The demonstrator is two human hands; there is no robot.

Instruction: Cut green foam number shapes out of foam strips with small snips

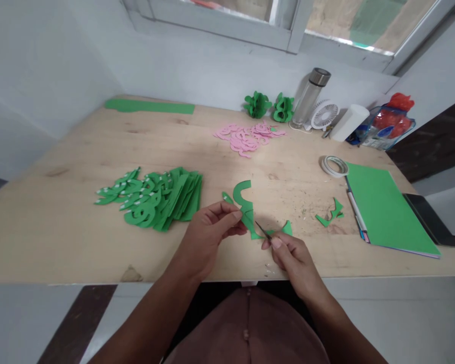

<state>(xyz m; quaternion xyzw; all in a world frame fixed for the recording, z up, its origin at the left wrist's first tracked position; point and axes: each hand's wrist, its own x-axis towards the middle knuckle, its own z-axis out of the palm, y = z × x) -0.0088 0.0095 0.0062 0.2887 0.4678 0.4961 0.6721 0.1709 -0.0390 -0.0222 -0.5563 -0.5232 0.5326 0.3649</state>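
Paper (247, 218) is pinched between the thumb and fingers of my left hand (208, 230), over the desk (98, 242) to the right of the green pile (163, 199). Farther right of the pile, my right hand (293, 255) grips a thin dark blade (263, 230), its tip close beside the paper. Pink cutouts (246, 139) lie beyond the pile, to its right.

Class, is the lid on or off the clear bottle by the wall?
On: the silver lid covers the top of the bottle.
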